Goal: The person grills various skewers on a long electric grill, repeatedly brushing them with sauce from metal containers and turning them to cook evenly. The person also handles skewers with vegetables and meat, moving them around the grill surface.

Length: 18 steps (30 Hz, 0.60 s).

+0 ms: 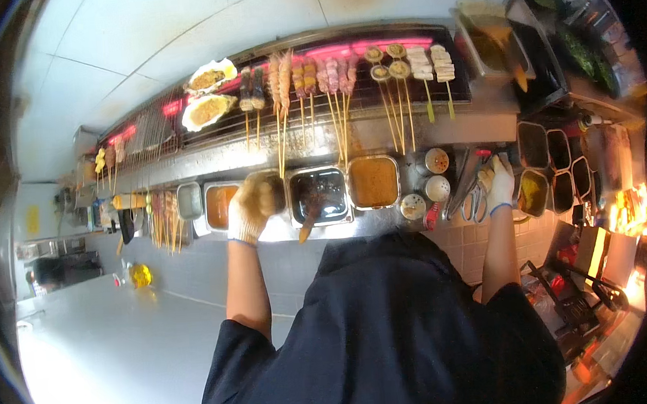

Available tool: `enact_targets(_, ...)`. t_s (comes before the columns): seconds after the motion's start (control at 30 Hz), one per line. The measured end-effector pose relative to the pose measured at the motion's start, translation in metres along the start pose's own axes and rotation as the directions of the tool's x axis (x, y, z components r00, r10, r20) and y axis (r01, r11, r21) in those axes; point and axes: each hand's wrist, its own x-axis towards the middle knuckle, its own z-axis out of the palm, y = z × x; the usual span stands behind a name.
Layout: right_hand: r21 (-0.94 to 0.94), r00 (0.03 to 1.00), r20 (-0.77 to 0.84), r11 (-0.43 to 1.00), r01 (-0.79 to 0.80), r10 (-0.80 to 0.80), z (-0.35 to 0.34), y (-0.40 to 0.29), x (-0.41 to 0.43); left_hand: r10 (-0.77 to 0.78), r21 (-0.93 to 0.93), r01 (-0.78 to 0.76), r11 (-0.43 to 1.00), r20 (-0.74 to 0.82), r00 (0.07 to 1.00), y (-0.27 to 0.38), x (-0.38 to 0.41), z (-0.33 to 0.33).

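My left hand (255, 205), in a pale knitted glove, is blurred above the sauce pans, between the orange sauce pan (221, 207) and the dark sauce pan with a brush (318, 196); whether it holds anything is unclear. My right hand (496, 183), also gloved, is at the metal tongs and scissors (474, 202) at the counter's right; its grip cannot be made out. Beyond them, on the grill (361, 95), lie prawn skewers (281, 84), meat skewers (337, 76), round shellfish skewers (390, 65), white skewers (432, 64) and two topped oysters (207, 111).
Shaker jars (438, 187) stand beside the brown seasoning pan (374, 181). Several metal containers (534, 192) are at right, near open flames (631, 211). More raw skewers (166, 218) lie left. An oil bottle (139, 275) rests on the steel table (119, 340) behind. Deep trays (493, 49) adjoin the grill.
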Motion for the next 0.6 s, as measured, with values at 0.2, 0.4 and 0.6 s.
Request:
enact_targets(0.2,-0.013,0.993,0.115,1.000,-0.005,0.006,0.023,-0.003,0.010,0.055,-0.012,-0.061,0.998,-0.273,0.960,-0.051,-0.073,-0.029)
enact_targets(0.4,-0.071,0.990,0.132,0.996,0.054,-0.044,0.021,-0.003,0.015,-0.022,-0.152,-0.038,0.988,-0.380,0.925,-0.072,-0.097,-0.028)
enact_targets(0.6,-0.100,0.993,0.106,0.993,0.069,-0.058,0.023,-0.004,0.014,0.073,-0.095,-0.107,0.990,-0.309,0.948,-0.055,-0.076,-0.019)
